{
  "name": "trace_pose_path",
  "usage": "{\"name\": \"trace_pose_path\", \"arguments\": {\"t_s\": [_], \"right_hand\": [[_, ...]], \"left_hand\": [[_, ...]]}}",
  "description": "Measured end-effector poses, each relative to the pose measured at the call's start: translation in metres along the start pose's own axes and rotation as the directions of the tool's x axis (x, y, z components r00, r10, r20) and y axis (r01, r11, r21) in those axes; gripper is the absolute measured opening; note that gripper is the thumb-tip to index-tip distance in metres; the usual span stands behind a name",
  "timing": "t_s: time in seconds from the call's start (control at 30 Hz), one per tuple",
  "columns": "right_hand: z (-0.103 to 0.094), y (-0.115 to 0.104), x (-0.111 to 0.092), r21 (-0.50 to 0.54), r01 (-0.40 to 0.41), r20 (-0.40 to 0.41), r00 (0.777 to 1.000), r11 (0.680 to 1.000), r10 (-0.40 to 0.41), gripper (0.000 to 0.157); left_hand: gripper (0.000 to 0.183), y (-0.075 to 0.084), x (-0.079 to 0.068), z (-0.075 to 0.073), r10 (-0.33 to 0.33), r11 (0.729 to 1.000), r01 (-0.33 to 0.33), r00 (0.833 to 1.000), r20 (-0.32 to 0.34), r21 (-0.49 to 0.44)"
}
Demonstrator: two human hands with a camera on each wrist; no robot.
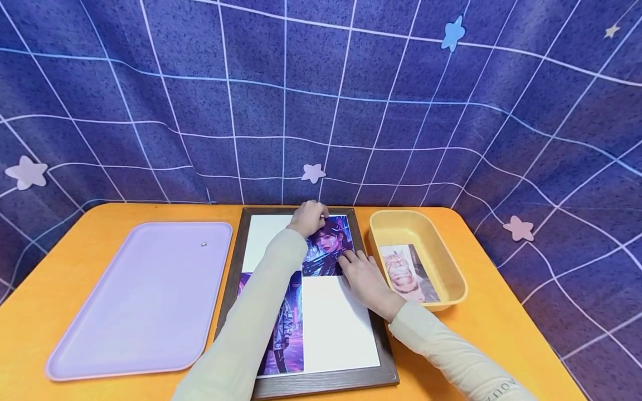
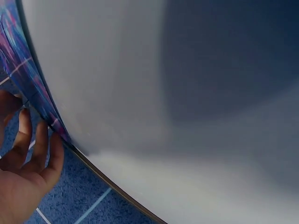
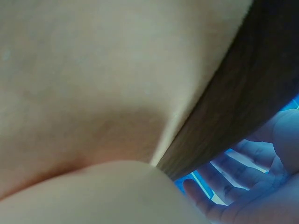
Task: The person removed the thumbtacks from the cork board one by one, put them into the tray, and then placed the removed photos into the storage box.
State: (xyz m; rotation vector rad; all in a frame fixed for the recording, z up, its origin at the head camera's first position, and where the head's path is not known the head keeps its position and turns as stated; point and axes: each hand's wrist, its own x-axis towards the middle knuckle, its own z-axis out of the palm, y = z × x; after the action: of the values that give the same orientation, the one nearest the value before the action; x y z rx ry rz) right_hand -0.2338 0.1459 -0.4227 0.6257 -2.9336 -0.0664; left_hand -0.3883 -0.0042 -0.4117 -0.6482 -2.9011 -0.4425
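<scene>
Watching from my end, the portrait card (image 1: 328, 245) sits at one o'clock in the dark frame (image 1: 321, 383) — left hand (image 1: 308, 219) at its eleven, fingers bent but I can't tell if they're pinching, right hand (image 1: 365, 278) resting relaxed fingers around its four. Left sleeve (image 1: 261, 303) hides part of the lower purple card (image 1: 291, 345), and the right wrist view's mostly blur.

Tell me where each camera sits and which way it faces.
Head: worn on the head, facing forward and down at the dark frame; left hand, right hand and sleeves show.
Left wrist: on that wrist, looking across a pale surface to the left hand at a purple-blue picture.
Right wrist: on that wrist, looking past the frame's border toward the right hand.
Shared: head and left wrist both show the left hand.
</scene>
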Motion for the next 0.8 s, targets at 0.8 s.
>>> {"name": "trace_pose_path", "arguments": {"t_s": [0.8], "right_hand": [[-0.001, -0.002, -0.001, -0.002, 0.005, -0.016, 1.0, 1.0, -0.005, 0.034]], "left_hand": [[0.022, -0.003, -0.008, -0.024, 0.08, 0.997, -0.081, 0.997, -0.01, -0.017]]}}
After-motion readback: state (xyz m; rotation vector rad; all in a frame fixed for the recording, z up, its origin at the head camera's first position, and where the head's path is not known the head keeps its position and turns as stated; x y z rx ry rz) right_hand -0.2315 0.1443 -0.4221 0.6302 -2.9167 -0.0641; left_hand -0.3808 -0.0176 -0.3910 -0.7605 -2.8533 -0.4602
